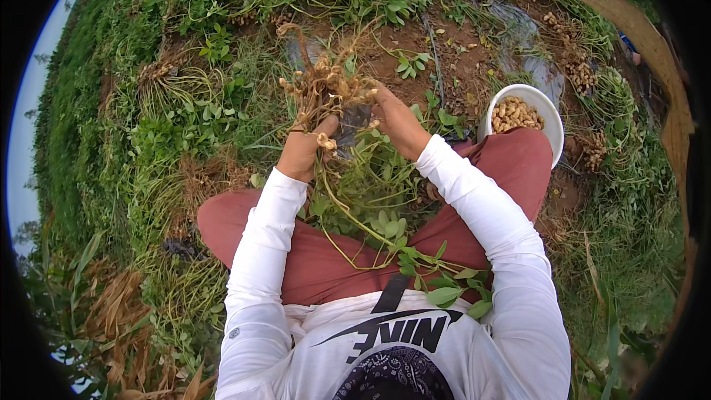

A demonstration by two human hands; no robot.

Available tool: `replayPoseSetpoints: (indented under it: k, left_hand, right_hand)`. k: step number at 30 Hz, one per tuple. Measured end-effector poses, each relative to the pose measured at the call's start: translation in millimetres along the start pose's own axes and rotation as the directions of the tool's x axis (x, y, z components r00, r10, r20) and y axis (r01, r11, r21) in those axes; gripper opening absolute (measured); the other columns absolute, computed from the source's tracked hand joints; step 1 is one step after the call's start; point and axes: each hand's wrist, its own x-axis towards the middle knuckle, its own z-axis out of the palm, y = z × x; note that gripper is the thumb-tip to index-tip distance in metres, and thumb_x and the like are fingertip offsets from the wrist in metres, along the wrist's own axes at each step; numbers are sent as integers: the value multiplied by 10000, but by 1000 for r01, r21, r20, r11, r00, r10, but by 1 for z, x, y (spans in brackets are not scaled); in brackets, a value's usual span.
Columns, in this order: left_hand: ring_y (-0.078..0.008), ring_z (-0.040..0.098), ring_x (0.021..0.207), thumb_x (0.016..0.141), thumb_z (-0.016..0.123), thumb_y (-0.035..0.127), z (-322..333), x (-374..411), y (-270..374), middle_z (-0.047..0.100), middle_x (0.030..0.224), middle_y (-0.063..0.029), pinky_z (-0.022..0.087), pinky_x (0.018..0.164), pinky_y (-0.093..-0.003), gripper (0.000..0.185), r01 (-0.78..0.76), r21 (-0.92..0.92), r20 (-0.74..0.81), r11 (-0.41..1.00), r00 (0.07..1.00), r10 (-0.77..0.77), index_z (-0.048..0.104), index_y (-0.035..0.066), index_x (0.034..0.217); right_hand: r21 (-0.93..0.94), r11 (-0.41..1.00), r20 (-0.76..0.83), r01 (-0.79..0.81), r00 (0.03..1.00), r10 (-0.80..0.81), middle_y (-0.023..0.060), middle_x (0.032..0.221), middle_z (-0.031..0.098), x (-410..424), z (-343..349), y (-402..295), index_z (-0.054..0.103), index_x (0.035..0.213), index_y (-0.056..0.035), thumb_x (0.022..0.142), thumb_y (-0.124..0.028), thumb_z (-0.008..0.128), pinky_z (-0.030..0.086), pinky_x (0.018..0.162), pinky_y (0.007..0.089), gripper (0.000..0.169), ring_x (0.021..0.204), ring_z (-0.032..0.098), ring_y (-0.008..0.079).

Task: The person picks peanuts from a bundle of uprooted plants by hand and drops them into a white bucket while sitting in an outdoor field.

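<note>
My left hand [305,150] grips the stems of an uprooted peanut plant just below its roots. The root end points up and away from me, with a tangle of roots and pale peanut pods [333,80]. Leafy green stems [366,228] trail from that hand across my lap. At the right side of the cluster, my right hand [402,125] has its fingers curled around pods, partly hidden. A piece of dark plastic film [353,122] shows between the two hands. Beside my right knee stands a white bucket [557,133] holding picked peanuts [515,114].
My bent legs in red trousers [516,172] frame the lap. Uprooted peanut plants [166,75] lie at the left, and more pod clusters [580,75] lie at the right. Torn plastic film [519,25] covers some soil [461,61]. A dry leaf [639,16] arches along the right rim.
</note>
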Motion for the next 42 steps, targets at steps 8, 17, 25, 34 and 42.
replayPoseSetpoints:
  k: [8, 17, 25, 34, 42]
  left_hand:
    - [-43, 560, 570, 868, 675, 192, -7, 5, -1, 644, 808, 19, 391, 410, -176, 304, -21, -37, 28, 999, 999, 22, 593, 75, 1136]
    - [-40, 534, 540, 861, 682, 224, -12, 4, -2, 618, 737, 29, 369, 401, -186, 266, 11, -17, 44, 1000, 999, -10, 609, 85, 1076]
    - [-59, 522, 511, 858, 682, 180, 0, -4, -2, 598, 711, 21, 383, 414, -195, 242, 42, -3, 14, 999, 999, -42, 619, 72, 1065]
    - [-28, 498, 501, 838, 704, 188, 8, 7, -4, 621, 736, 44, 334, 398, -178, 216, -138, 35, -105, 990, 984, 141, 638, 70, 1007]
    - [-24, 465, 498, 813, 682, 156, -32, 28, 9, 642, 741, 14, 329, 388, -184, 166, -65, -2, -250, 998, 966, 62, 639, 62, 944]
  right_hand:
    - [261, 965, 241, -34, 970, -31, 1, 1129, 573, -9, -1, -18, 512, 1226, -95, 983, -279, 425, 448, 839, 301, 317, 1003, 542, 117]
    - [157, 987, 268, 45, 959, -86, -27, 961, 556, -13, -3, -30, 531, 1139, -95, 950, -351, 497, 432, 613, 249, 320, 788, 512, 62]
    - [-20, 993, 127, 116, 985, -113, -52, 804, 527, -14, -8, -38, 561, 1010, -107, 934, -427, 541, 330, 470, 180, 330, 647, 483, 24]
    - [-708, 545, 190, 450, 864, -466, 35, 643, 568, -12, -21, -48, 631, 933, 31, 927, -206, 534, 399, 535, 309, 256, 580, 496, 114]
    - [40, 979, 403, 198, 894, -197, -4, 680, 456, -69, -13, -90, 517, 1260, 33, 967, -159, 401, 376, 452, 205, 369, 564, 424, 62]
